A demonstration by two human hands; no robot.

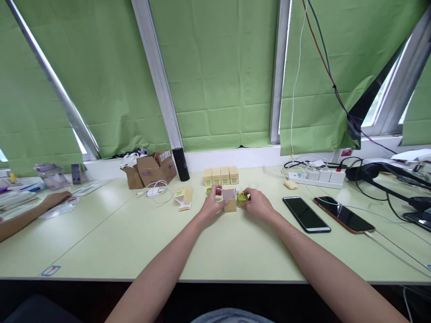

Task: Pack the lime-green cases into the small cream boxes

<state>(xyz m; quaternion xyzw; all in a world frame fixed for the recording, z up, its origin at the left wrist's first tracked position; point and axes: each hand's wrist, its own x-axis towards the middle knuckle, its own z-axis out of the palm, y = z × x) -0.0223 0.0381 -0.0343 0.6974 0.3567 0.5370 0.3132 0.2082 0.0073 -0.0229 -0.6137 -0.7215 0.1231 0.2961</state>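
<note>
Near the middle of the table, a small open cardboard box (230, 206) stands with its inside facing up. My left hand (213, 202) grips it by the left side. Right beside it, my right hand (258, 202) pinches a small round green object (241, 198), perhaps a figurine or a jar; its details are too small to read. Another bit of green (208, 190) shows behind my left fingers, mostly hidden. Farther back is a row of several small tan boxes (220, 176) with green labels. A similar box (183, 198), opened, lies to the left.
A large brown carton (151, 170), a black cylinder (181, 165) and a white charger with cable (155, 191) are at the back left. Two phones (306, 214), a power strip (316, 178) and a headset (387, 179) lie right. Another person's hand (57, 199) rests far left.
</note>
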